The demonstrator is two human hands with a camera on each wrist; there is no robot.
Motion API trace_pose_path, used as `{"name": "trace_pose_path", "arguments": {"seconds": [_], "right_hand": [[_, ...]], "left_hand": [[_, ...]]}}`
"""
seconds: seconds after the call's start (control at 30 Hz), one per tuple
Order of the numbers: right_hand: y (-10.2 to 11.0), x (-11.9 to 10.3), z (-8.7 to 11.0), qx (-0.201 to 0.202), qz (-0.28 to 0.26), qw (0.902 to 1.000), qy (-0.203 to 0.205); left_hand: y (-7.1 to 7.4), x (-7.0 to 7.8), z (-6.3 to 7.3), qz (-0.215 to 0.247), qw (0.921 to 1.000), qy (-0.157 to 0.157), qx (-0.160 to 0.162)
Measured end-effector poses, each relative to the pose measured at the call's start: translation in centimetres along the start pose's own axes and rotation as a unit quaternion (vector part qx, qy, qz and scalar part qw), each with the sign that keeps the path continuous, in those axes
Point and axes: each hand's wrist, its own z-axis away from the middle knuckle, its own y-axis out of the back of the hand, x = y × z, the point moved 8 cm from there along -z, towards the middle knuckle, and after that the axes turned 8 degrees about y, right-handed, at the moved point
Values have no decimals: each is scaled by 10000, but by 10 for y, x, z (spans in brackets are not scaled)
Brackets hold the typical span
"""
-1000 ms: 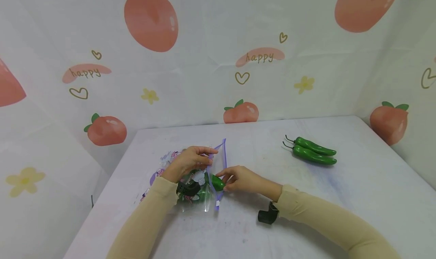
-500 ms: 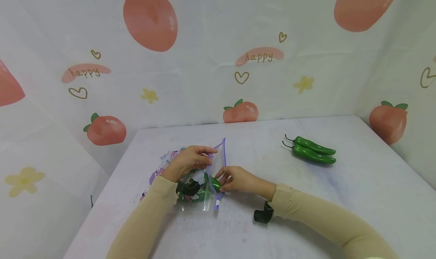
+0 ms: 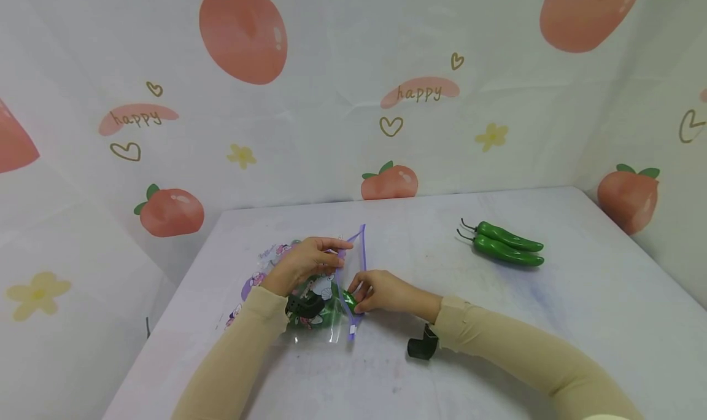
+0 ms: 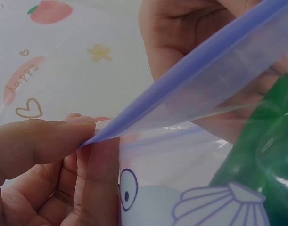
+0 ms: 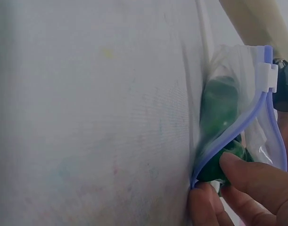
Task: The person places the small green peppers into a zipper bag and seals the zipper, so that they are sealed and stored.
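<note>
A clear zip bag (image 3: 330, 329) with purple zip edges and printed cartoon figures lies left of centre, its mouth facing right. My left hand (image 3: 306, 261) pinches the upper edge of that mouth between thumb and fingers; the left wrist view shows the purple zip strip (image 4: 181, 77) rising from the pinch. At the opening, my right hand (image 3: 389, 294) holds a green pepper (image 3: 349, 299) that is mostly inside the bag, its outer end under the fingertips. Through the plastic, more green (image 5: 221, 106) shows in the right wrist view. A white slider (image 5: 267, 77) sits at the near end of the zip.
Two long green chili peppers, a farther one (image 3: 510, 236) and a nearer one (image 3: 507, 252), lie side by side at the right on the white tabletop (image 3: 442, 383). A white cloth (image 3: 320, 131) printed with fruit hangs behind the table.
My right hand has moved slightly left, and the green pepper has slid farther into the bag. My left hand keeps its pinch in the same place.
</note>
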Motion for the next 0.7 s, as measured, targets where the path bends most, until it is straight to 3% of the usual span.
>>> {"name": "trace_pose_path", "arguments": {"seconds": [0.7], "right_hand": [[0,-1,-1,34,-66,9999,-101]], "left_hand": [[1,-1,-1,30,10000,41,68]]}}
